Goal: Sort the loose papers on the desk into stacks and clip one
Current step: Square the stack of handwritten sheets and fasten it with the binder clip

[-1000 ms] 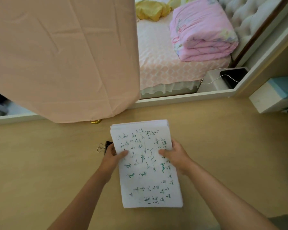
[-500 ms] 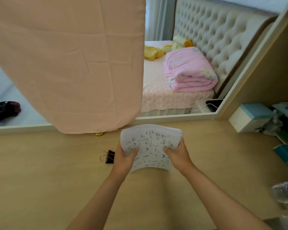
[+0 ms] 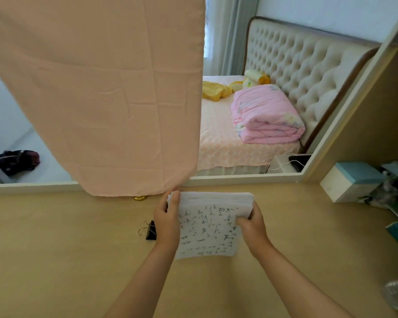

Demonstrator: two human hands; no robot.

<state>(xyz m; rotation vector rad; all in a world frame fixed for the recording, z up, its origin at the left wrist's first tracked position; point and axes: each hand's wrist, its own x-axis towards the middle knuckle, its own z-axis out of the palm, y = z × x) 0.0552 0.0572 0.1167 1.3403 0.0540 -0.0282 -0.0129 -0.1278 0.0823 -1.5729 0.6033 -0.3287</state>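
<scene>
We hold paper stack (image 3: pixel 207 228) mid-desk: left hand (image 3: pixel 167 222) curled round left edge, right hand (image 3: pixel 251 228) pinching right edge. Stack tilted, far edge raised; long axis runs away from us. Binder clip (image 3: pixel 150 230) lies on desk (image 3: pixel 55 260) just left of left hand, partly hidden; we judge left hand nearer. Sheets thin, white, ink-scribbled, top edges fanned. Clip black, with wire handles. Desk smooth pale wood.

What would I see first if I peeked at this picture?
Probably the big peach-pink cloth hanging across the upper left. Next, the white stack of papers scribbled in green ink, held at the middle of the light wooden desk, with a black binder clip lying left of it. A folded pink quilt sits on the bed behind.
</scene>
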